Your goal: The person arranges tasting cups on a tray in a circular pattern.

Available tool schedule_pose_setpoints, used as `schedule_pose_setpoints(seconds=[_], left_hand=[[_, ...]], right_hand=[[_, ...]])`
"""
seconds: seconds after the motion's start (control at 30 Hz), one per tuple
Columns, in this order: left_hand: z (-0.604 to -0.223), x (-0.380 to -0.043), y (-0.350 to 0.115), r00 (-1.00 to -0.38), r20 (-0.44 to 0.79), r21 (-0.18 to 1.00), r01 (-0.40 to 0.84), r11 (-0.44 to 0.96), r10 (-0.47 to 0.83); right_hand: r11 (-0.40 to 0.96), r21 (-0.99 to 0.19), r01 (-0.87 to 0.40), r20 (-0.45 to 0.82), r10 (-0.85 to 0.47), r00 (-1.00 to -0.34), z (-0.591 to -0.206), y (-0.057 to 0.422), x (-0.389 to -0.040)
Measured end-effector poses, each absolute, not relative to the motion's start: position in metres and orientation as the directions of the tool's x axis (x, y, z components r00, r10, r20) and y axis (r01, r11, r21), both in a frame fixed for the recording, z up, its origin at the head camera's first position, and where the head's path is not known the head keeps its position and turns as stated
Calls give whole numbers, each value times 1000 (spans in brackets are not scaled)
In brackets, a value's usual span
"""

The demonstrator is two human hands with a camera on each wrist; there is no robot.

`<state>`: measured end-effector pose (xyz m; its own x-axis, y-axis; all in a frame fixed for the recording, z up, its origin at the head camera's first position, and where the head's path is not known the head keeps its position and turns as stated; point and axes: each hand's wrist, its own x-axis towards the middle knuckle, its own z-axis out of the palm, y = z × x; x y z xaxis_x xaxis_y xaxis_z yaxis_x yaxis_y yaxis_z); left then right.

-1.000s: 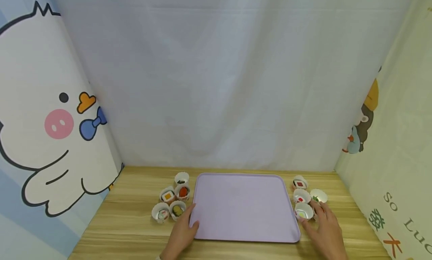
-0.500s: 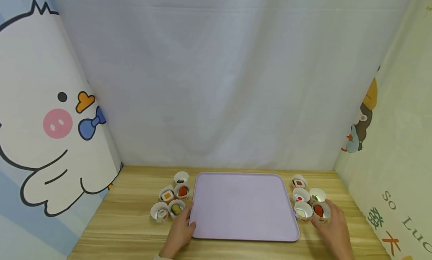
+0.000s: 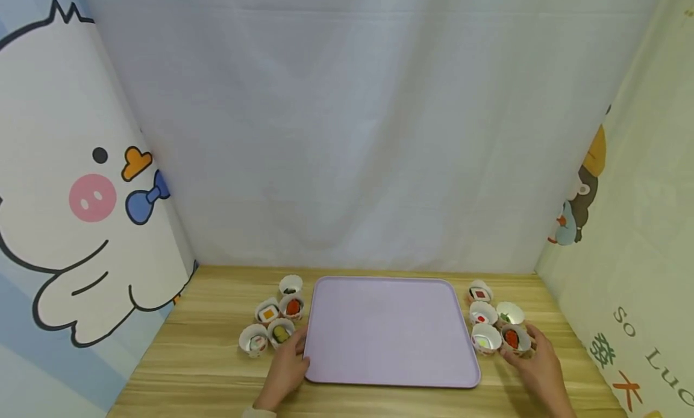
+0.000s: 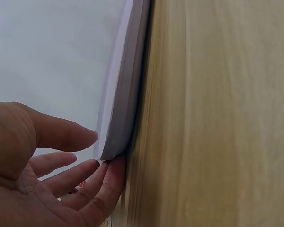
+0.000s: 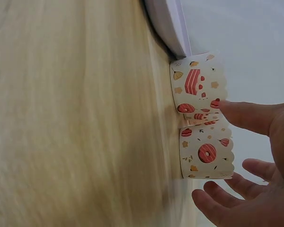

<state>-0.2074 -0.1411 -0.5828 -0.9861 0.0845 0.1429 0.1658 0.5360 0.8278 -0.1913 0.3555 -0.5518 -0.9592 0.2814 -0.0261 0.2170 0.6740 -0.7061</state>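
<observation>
A lilac tray (image 3: 390,333) lies on the wooden table. At its near left corner my left hand (image 3: 285,367) has its fingertips against the outer side, the thumb (image 4: 68,135) close by the rim. Beside that hand stands a paper cup with yellow-green pieces (image 3: 281,333). To the tray's right, my right hand (image 3: 539,364) spreads thumb and fingers around a scalloped paper cup with a red piece (image 3: 512,338). In the right wrist view, the thumb (image 5: 248,116) is near that cup's rim (image 5: 229,151), and a gap shows between the other fingers and its wall.
More paper cups stand left of the tray, one with a white-and-orange piece (image 3: 268,312). On the right, a cup with a pale green piece (image 3: 486,338) touches the tray's edge area. A white curtain (image 3: 352,135) hangs behind.
My right hand has moved right from over the cups and now surrounds the cup with the red piece. My left hand shifts slightly left, and the two nearest left cups have slid a little left.
</observation>
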Motion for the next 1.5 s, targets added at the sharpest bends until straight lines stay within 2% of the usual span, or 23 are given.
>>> schedule_pose_setpoints(seconds=[0.53, 1.5], left_hand=[[-593, -221, -153, -991, 39, 904, 88, 417, 125], [-592, -222, -154, -991, 39, 912, 86, 400, 125]], right_hand=[[567, -770, 294, -169, 263, -950, -560, 366, -203], [666, -683, 300, -109, 313, -943, -570, 370, -211]])
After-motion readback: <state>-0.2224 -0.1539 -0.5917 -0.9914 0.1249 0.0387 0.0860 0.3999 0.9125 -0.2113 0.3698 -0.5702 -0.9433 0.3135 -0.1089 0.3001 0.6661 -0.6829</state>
